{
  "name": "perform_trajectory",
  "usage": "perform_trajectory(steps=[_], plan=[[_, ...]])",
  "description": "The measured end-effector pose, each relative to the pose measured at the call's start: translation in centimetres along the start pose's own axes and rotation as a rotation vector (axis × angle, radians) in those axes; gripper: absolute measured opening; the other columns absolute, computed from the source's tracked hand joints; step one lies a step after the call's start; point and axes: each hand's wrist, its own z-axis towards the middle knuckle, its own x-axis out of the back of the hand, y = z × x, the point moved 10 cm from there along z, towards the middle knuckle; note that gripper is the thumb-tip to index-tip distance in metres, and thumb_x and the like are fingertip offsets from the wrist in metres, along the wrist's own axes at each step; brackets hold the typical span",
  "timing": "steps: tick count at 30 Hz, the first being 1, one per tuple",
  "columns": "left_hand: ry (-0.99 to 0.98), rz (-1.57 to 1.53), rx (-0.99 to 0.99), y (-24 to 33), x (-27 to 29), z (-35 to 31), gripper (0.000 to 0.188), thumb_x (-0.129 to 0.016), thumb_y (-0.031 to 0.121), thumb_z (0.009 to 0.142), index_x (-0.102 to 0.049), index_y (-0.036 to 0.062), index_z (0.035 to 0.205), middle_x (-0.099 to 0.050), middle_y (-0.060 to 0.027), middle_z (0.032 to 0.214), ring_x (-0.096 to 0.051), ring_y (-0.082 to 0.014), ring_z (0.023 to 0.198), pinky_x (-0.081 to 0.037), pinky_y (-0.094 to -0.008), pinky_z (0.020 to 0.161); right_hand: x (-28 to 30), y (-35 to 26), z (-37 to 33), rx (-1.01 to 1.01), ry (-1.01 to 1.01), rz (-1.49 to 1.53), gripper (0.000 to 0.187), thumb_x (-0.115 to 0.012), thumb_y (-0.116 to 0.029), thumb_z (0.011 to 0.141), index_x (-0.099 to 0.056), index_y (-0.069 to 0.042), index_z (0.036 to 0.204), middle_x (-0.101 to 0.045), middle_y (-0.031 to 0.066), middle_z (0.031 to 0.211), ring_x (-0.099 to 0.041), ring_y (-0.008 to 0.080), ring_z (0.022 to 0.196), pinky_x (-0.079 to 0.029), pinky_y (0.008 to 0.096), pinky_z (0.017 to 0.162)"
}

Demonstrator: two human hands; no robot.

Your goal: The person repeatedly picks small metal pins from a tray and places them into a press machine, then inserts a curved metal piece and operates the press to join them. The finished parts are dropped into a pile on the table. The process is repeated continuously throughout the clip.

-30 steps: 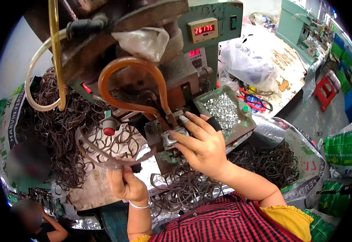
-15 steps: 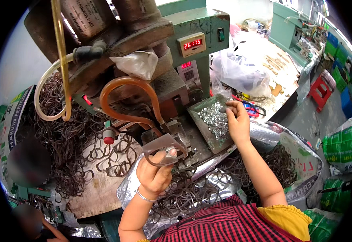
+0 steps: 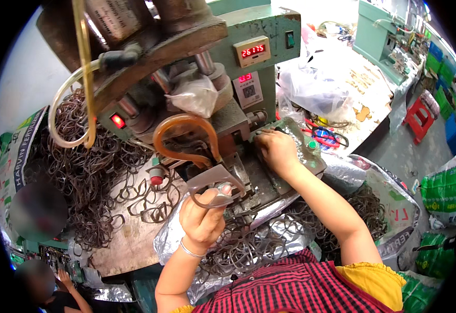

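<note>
In my left hand (image 3: 203,221) is a brown, see-through plastic eyeglass frame (image 3: 206,180), pinched at its lower rim between thumb and fingers. It is up against the small metal fixture (image 3: 237,169) at the front of a green press (image 3: 259,31). A curved orange tube (image 3: 186,121) bends just above the frame. My right hand (image 3: 280,152) is at the left side of a green metal tray (image 3: 311,166) of small shiny metal pieces. Its fingers are bent together toward the press, and whatever they may hold is too small to make out.
Left of the press lies a big heap of dark ring-like plastic parts (image 3: 76,151); more such parts (image 3: 238,250) rest on silvery sheeting before me. A red button (image 3: 156,180) sits beside the fixture. Another person's hand (image 3: 65,278) shows at lower left. A red stool (image 3: 420,117) stands at right.
My right hand has moved left from the pieces in the tray toward the press. Shiny posts now show between the upper and lower parts of the press. My left hand keeps the eyeglass frame at the fixture.
</note>
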Motion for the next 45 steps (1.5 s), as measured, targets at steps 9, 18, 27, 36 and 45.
perform_trajectory(steps=[9, 18, 27, 36, 45], plan=[[0.286, 0.481, 0.877, -8.4, 12.8, -14.5, 0.015, -0.058, -0.004, 0.09, -0.065, -0.0032, 0.104, -0.065, -0.0116, 0.102, -0.061, -0.0228, 0.094, -0.048, -0.0313, 0.086, 4.9, 6.3, -8.6, -0.709, 0.256, 0.662, 0.011, -0.065, -0.008, 0.091, -0.07, -0.003, 0.099, -0.07, 0.0034, 0.099, -0.063, 0.0132, 0.091, -0.047, 0.0286, 0.085], [-0.068, 0.56, 0.688, -20.0, 8.2, -9.8, 0.01, -0.068, 0.005, 0.079, -0.071, 0.0074, 0.088, -0.065, -0.0072, 0.092, -0.058, -0.0281, 0.091, -0.046, -0.0388, 0.082, -1.3, 4.8, -4.9, -0.675, 0.299, 1.067, 0.014, -0.064, -0.003, 0.091, -0.066, -0.001, 0.104, -0.066, 0.0003, 0.096, -0.058, 0.0078, 0.09, -0.044, 0.0208, 0.083], [-0.168, 0.47, 0.956, -27.2, 0.2, -14.4, 0.022, -0.069, 0.022, 0.077, -0.074, 0.009, 0.094, -0.065, -0.0142, 0.094, -0.062, -0.0332, 0.091, -0.051, -0.0431, 0.077, 5.2, 4.9, -9.1, -0.55, 0.31, 0.553, 0.013, -0.064, -0.005, 0.09, -0.067, 0.002, 0.1, -0.067, 0.0046, 0.094, -0.061, 0.0121, 0.09, -0.047, 0.0256, 0.084], [-0.596, 0.42, 1.15, -29.2, -1.3, -18.4, 0.04, -0.069, 0.032, 0.075, -0.07, 0.0089, 0.107, -0.07, -0.021, 0.095, -0.067, -0.038, 0.093, -0.052, -0.0451, 0.078, 7.4, -5.7, -3.0, -0.176, 0.084, 0.637, 0.017, -0.067, 0.002, 0.08, -0.071, 0.0, 0.096, -0.07, 0.0124, 0.092, -0.067, 0.0235, 0.085, -0.05, 0.0318, 0.078], [-0.002, -0.423, 1.503, -26.0, 6.3, -14.6, 0.013, -0.063, 0.021, 0.094, -0.06, 0.0078, 0.093, -0.067, -0.0048, 0.071, -0.056, -0.0086, 0.049, -0.035, -0.0194, 0.041, 1.0, -6.4, -2.6, -0.552, 0.039, 1.241, 0.04, -0.066, 0.003, 0.084, -0.055, 0.005, 0.122, -0.067, 0.0088, 0.105, -0.063, 0.013, 0.098, -0.049, 0.0268, 0.088]])
